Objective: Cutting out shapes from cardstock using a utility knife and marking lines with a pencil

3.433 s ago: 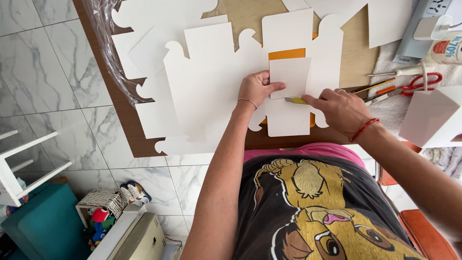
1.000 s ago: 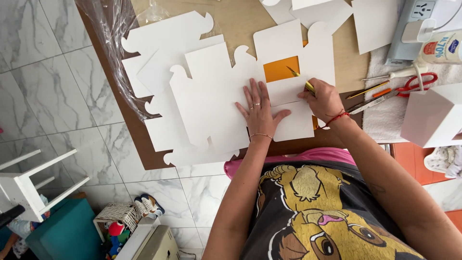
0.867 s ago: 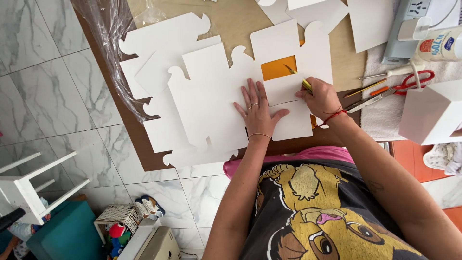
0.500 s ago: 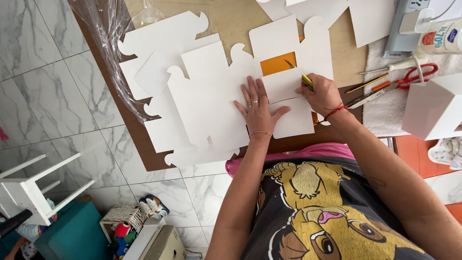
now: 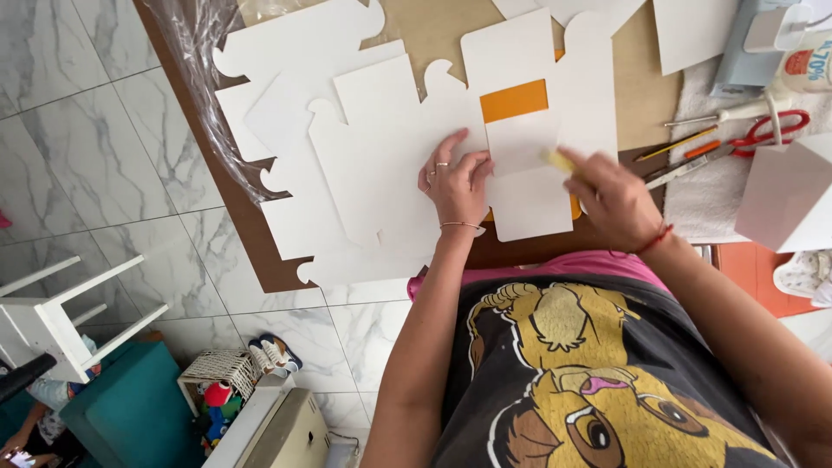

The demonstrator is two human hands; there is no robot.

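Your left hand [image 5: 457,178] presses flat, fingers spread, on the white card cutout [image 5: 381,173]; the small white panel [image 5: 529,178] lies at 3 o'clock, long axis 12-to-6, w/ right hand [image 5: 611,195] nearer, pinching a yellow tool [image 5: 557,159].

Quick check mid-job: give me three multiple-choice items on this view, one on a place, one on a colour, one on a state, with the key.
1. Where do the scissors lie?
A. Beyond the right hand, near the white box
B. On the floor tiles
C. Under the left hand

2. What colour is the strip showing between the white card pieces?
A. Green
B. Orange
C. Blue

3. What is the left hand doing?
A. Lifted in the air
B. Gripping the scissors
C. Pressing flat on the white card

Key: 1 A, they rest on the cloth by the white box, past the right hand. 2 B, an orange band shows there. 3 C, its fingers lie spread on the card.
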